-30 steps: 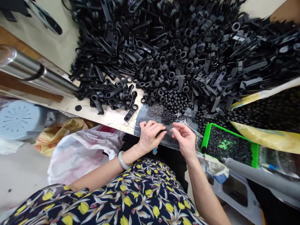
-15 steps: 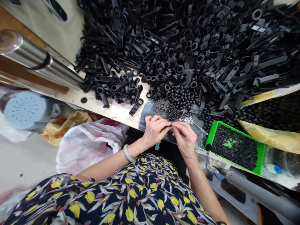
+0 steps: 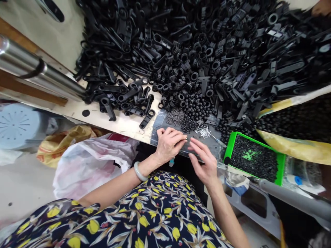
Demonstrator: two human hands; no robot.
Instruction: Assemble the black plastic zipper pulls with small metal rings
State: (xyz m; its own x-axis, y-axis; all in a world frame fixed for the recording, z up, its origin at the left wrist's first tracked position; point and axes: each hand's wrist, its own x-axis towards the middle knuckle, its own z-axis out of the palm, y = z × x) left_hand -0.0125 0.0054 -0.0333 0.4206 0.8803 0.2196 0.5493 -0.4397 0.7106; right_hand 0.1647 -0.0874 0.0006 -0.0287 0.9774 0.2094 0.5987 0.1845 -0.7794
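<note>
My left hand (image 3: 169, 143) is closed in a pinch at the table's front edge; a tiny piece shows at its fingertips, too small to name. Just to its right, my right hand (image 3: 205, 160) has its fingers apart and holds nothing. Beyond the hands, on a dark mat (image 3: 161, 121), lie small metal-coloured pieces (image 3: 174, 117), tiny black pieces (image 3: 188, 124) and white pins (image 3: 203, 131). A thin tool (image 3: 218, 140) lies beside the pins. Round black beads (image 3: 198, 106) are heaped behind them.
A large heap of black plastic handles and rings (image 3: 181, 44) covers the back. A green tray (image 3: 229, 146) of small black pieces stands right, near a yellow bag edge (image 3: 292, 137). At left are a metal post (image 3: 59, 77), a white bag (image 3: 77, 168) and a blue stool (image 3: 19, 125).
My right hand has let go at the pinch and drawn away to the right, its fingers spreading. The left hand keeps its pinch. The whole view has shifted slightly.
</note>
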